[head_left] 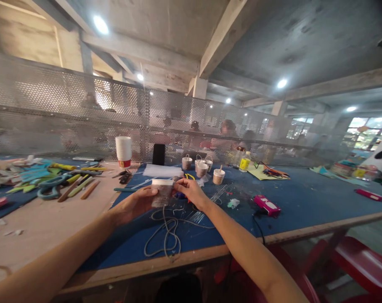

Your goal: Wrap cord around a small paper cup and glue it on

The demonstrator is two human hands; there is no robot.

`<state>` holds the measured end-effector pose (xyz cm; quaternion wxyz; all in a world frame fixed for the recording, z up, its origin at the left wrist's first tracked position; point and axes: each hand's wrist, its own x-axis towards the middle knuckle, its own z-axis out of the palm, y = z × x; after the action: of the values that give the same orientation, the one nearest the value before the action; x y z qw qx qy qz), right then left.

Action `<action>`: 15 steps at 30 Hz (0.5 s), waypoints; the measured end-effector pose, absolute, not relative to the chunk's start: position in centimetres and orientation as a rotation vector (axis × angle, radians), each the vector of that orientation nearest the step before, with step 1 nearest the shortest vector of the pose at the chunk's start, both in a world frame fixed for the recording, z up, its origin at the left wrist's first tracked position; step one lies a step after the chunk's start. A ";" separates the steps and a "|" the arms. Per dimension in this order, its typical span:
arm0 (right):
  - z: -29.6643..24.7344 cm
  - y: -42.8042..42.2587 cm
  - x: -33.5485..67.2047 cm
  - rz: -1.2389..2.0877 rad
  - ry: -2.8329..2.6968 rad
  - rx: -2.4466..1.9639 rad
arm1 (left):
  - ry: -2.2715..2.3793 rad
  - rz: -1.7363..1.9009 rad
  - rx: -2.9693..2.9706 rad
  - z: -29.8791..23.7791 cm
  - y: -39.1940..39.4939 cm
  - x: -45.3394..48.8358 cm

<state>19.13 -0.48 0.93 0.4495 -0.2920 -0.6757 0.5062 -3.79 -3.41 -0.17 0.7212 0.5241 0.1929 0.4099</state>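
A white-rimmed paper cup (pixel 162 194), wrapped in grey-brown cord, is held above the blue table mat. My left hand (pixel 140 201) grips it from the left, thumb on the front. Against the cup's right side, my right hand (pixel 191 192) has its thumb and fingers pinched together; what lies between them is too small to make out. Loose grey cord (pixel 166 235) hangs down below the cup and spreads in loops on the mat. Pliers with yellow handles (pixel 188 176) lie partly hidden behind my right hand.
Several cord-wrapped cups (pixel 201 167) stand behind, near a yellow-labelled bottle (pixel 244 162). A stack of paper cups (pixel 123 150) and a dark phone (pixel 158 154) are by the perforated screen. Blue scissors (pixel 52 187) lie left; a pink box (pixel 267 205) and thin rods (pixel 199 216) lie right.
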 end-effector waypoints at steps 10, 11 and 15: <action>0.4 0.0 19.2 1.093 -1.677 -0.773 | 0.582 0.909 1.132 0.1 -3.6 -3.6; 0.4 0.0 19.2 1.086 -1.680 -0.773 | 0.581 0.913 1.131 0.1 -3.6 -3.5; 0.2 0.1 19.1 1.068 -1.692 -0.761 | 0.559 0.923 1.190 0.2 -3.7 -3.1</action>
<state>19.15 0.13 0.24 0.4798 -0.3119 -0.6934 0.4379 -3.12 -3.72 0.22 0.6942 0.5332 0.2504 0.4136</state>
